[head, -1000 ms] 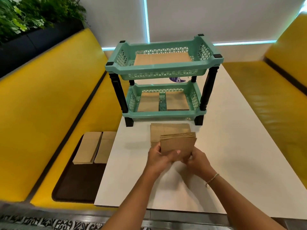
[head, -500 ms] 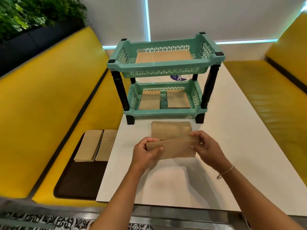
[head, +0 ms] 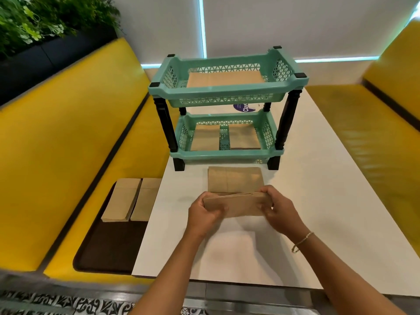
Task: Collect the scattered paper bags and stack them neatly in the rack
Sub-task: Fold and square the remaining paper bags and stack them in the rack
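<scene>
café booth, yellow benches (head: 75,142), white table (head: 318,201)

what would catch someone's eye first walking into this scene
Probably the mint-green two-tier rack at the far end of the white table, with brown bags lying in both tiers. Nearer, the left hand and right hand grip a bundle of paper bags by its ends, between bright yellow benches.

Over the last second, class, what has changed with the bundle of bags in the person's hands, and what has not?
The bundle of bags was turned from upright to lengthwise. The left hand and right hand shifted to grip its two ends. The bags on the table, the rack with its stacks, and the two stacks on the brown tray stayed put.
</scene>
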Available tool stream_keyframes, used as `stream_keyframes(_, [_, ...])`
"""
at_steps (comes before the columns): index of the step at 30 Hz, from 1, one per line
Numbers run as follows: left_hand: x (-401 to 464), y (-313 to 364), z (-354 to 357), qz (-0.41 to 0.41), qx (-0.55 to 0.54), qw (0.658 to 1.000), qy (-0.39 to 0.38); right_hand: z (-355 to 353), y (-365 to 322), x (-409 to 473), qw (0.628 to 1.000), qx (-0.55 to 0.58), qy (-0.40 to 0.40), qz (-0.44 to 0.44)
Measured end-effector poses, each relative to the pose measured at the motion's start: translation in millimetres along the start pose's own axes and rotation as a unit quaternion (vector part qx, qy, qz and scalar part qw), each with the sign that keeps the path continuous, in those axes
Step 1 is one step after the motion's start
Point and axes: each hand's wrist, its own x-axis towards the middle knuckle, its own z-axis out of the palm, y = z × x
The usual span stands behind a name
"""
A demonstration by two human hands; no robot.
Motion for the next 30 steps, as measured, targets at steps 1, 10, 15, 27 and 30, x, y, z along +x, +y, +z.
stream_keyframes(1, [-2,-4,0,-0.006,0.02,1.0,0.0,2,1,0,1.0,-0.01,-0.014,0.001])
stream_keyframes(10, [19,41,-16,0.039,0.128,0.989,-0.061,-25,-28,31,0.981,-0.158,-0.104,-0.049])
stream_keyframes(15, [48,79,-18,-0.018,-0.034,0.999,0.012,-34,-42,58,0.961,0.22,-0.068,0.151])
stream_keyframes(27, [140,123,-11,-0.039,0.239,0.968,0.061,18,-98,180,0.951,0.163,0.024,0.261])
stream_keyframes(30, [163,130,-18,-0.029,0.305,0.948,0.084,30,-112,204,0.964,0.08,-0.002,0.254])
